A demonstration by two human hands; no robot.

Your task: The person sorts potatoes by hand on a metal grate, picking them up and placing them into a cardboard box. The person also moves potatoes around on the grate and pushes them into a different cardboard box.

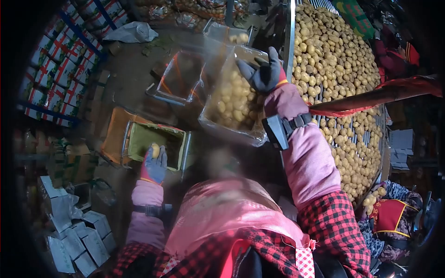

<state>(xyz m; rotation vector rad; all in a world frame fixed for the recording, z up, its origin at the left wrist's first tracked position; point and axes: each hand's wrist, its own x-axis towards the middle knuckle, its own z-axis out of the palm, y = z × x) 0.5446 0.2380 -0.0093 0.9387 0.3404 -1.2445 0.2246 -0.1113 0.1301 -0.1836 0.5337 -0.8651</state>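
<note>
Plainly, both gloved hands are occupied around the plastic-lined box (227, 132), with the right one over it and the left one off to its left. The right hand (266, 76) hovers above the far right part of the box, its fingers (274, 58) spread well apart and the palm partly open. No potato shows in that hand, though whether a fingertip touches the plastic lining cannot be made out. Beneath it, many loose potatoes (232, 104) lie inside the box, blurred by the clear sheet.

To the left of the box, and nearer the body, the left hand (155, 167) pinches a single potato (155, 149) at its fingertips, the other fingers raised close beside it. That potato is at the near side of a green-lined crate (148, 134); whether it touches the rim cannot be told. The grip looks light but secure, judging by how the fingers meet it.

Just left of the box stands an open metal frame (171, 99). To its right runs a slatted metal counter (290, 41), thickly spread with potatoes (333, 46), its bars showing between them in places. A red-edged strip (371, 98) crosses above the counter, right of the box. Farther right and nearer the body, a co-worker in a red apron (391, 215) has a hand (371, 200) by the counter's near end.
</note>
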